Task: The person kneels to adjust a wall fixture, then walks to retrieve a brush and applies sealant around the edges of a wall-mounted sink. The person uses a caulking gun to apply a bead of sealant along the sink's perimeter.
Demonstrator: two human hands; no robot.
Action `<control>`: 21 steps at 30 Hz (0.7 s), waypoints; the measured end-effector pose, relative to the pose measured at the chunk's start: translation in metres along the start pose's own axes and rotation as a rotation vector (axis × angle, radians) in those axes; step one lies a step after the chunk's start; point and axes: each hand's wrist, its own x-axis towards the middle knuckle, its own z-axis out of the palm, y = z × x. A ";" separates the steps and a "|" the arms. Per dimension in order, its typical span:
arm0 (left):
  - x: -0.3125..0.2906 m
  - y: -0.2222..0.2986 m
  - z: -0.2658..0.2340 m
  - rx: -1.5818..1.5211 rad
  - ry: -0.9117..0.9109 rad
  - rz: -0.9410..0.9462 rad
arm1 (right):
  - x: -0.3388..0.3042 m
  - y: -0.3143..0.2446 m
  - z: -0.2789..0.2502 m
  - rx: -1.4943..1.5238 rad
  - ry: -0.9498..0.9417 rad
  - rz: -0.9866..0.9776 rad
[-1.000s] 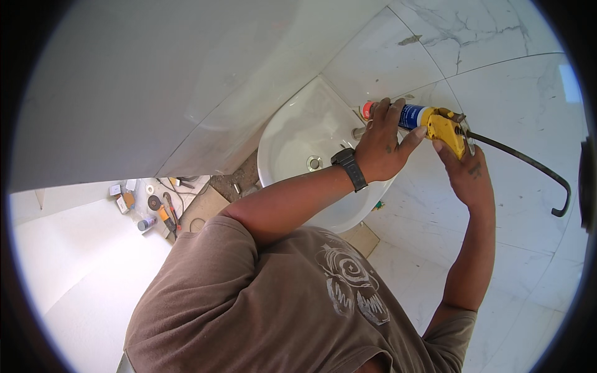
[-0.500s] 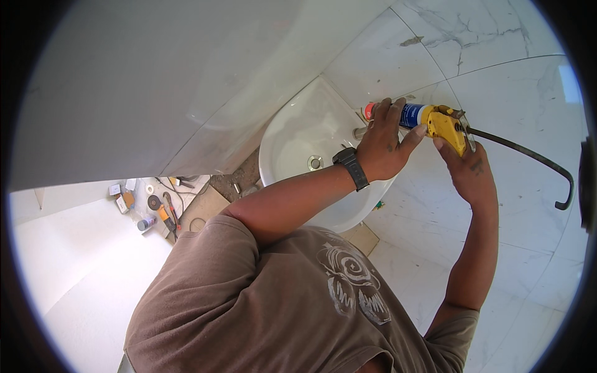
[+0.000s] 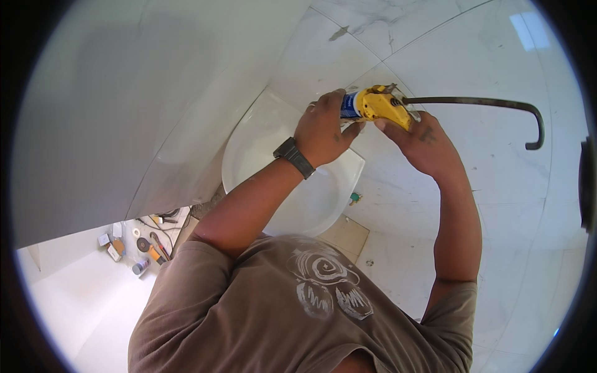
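Observation:
Over the washbasin, both my hands hold a yellow caulking gun (image 3: pixel 380 104) loaded with a blue and white cartridge (image 3: pixel 350 105). My left hand (image 3: pixel 322 129), with a black watch on its wrist, wraps around the front of the cartridge and hides its tip. Closed about the yellow handle is my right hand (image 3: pixel 421 144). From the gun's back end a dark rod (image 3: pixel 479 101) sticks out to the right and ends in a hook. Beneath my left forearm lies the white basin (image 3: pixel 317 202), its tap and drain hidden by the hand and arm.
White marbled tiles (image 3: pixel 497 155) cover the wall beside the basin. At the left stands a large grey panel (image 3: pixel 124 124). Tools, cables and small boxes (image 3: pixel 114 252) lie on the floor at lower left. A small green fitting (image 3: pixel 355 198) sits by the basin's right edge.
The view has shifted, so basin and floor items sit further left. Both hands and the gun moved left in the picture; the rod now lies nearer level, and the cartridge's red front end is hidden.

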 end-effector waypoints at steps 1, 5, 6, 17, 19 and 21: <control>0.004 0.000 -0.002 -0.012 -0.055 -0.030 | 0.001 -0.002 -0.001 -0.033 -0.001 0.003; 0.013 0.002 -0.010 -0.041 -0.122 -0.058 | 0.001 -0.007 -0.005 -0.109 -0.024 -0.031; 0.014 0.002 -0.010 -0.031 -0.137 -0.072 | 0.001 -0.007 -0.005 -0.120 -0.022 -0.049; 0.024 -0.005 -0.005 0.022 -0.236 -0.036 | 0.011 0.003 -0.002 -0.198 -0.040 -0.090; 0.025 -0.006 -0.003 0.019 -0.248 -0.046 | 0.014 0.007 0.000 -0.193 -0.045 -0.094; 0.027 -0.006 -0.001 -0.001 -0.257 -0.056 | 0.017 0.012 0.001 -0.175 -0.032 -0.089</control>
